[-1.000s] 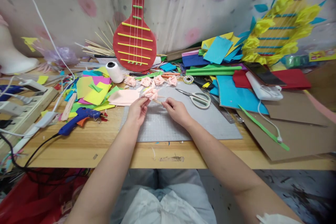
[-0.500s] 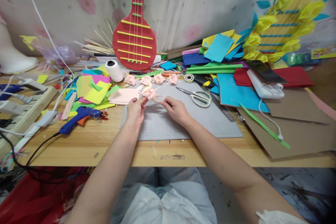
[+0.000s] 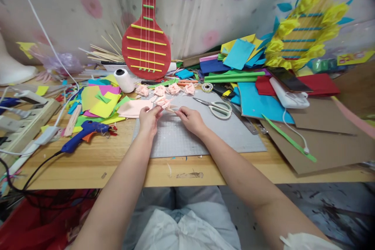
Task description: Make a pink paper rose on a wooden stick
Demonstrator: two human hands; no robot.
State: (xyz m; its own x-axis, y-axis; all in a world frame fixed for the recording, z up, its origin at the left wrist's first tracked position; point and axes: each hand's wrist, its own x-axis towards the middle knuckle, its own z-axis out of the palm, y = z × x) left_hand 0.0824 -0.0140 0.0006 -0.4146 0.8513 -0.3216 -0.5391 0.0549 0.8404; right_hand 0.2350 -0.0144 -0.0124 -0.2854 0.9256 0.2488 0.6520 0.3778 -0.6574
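Observation:
A pale pink paper flower (image 3: 164, 102) is held over the grey cutting mat (image 3: 181, 140), pinched in the fingers of my left hand (image 3: 149, 119). From its lower right side runs a thin pale piece (image 3: 172, 110), its far end between the thumb and finger of my right hand (image 3: 190, 119); whether it is a stick or a paper strip I cannot tell. Just behind, several finished pink paper flowers (image 3: 174, 88) lie in a row. Pink paper sheets (image 3: 133, 108) rest left of my left hand. Grey-handled scissors (image 3: 219, 109) lie on the mat beyond my right hand.
At the left lie a blue glue gun (image 3: 84, 134) and a power strip (image 3: 38, 125). A white thread spool (image 3: 124, 81) stands by coloured paper scraps (image 3: 102, 101). Behind leans a red paper lute (image 3: 146, 49). Cardboard (image 3: 316, 148) and blue sheets (image 3: 260, 101) cover the right.
The whole view has shifted slightly, so things sit a little further left. Both hands keep their hold on the flower and its thin piece, with hardly any movement.

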